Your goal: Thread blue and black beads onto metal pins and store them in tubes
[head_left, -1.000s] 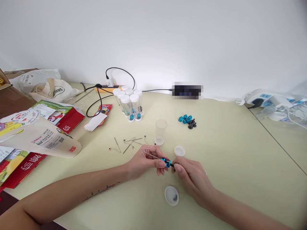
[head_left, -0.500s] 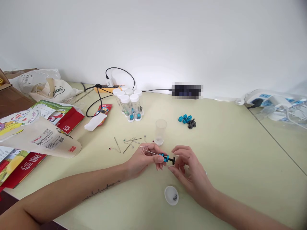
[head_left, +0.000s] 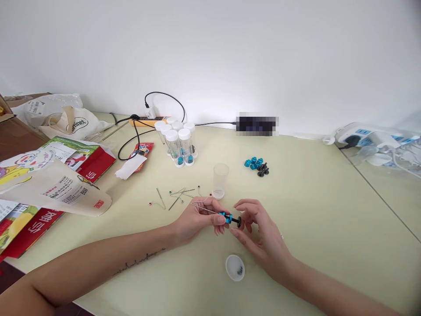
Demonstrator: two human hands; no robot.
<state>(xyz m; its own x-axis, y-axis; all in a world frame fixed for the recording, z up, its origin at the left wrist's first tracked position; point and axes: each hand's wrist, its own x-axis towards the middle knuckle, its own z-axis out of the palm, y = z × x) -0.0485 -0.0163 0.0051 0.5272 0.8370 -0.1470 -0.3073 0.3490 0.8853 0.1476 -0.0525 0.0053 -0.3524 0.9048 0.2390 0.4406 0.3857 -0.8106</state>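
My left hand (head_left: pixel 207 216) pinches a small blue spool-like metal piece (head_left: pixel 226 217) between thumb and fingers. A black pin with a flat round head (head_left: pixel 238 222) sticks out of its right end. From its left side runs a thin bent wire (head_left: pixel 205 208). My right hand (head_left: pixel 258 226) curves around the black head, thumb and fingers apart; whether a fingertip touches the head I cannot tell. Behind my left hand stands a clear open tube (head_left: pixel 220 177). In front lies a white cap (head_left: pixel 234 268) with several tiny dark parts inside.
Several bent wires (head_left: pixel 180 193) lie left of the tube. Blue pieces (head_left: pixel 253 163) and black pins (head_left: pixel 263 170) form a pile at right. Capped tubes (head_left: pixel 185 147) stand at the back, near a yellow power strip (head_left: pixel 141 123). A paper cup (head_left: pixel 75 191) lies at left.
The blue piece and black pin have shifted very slightly to the right. My right fingers have moved a little around the black head.
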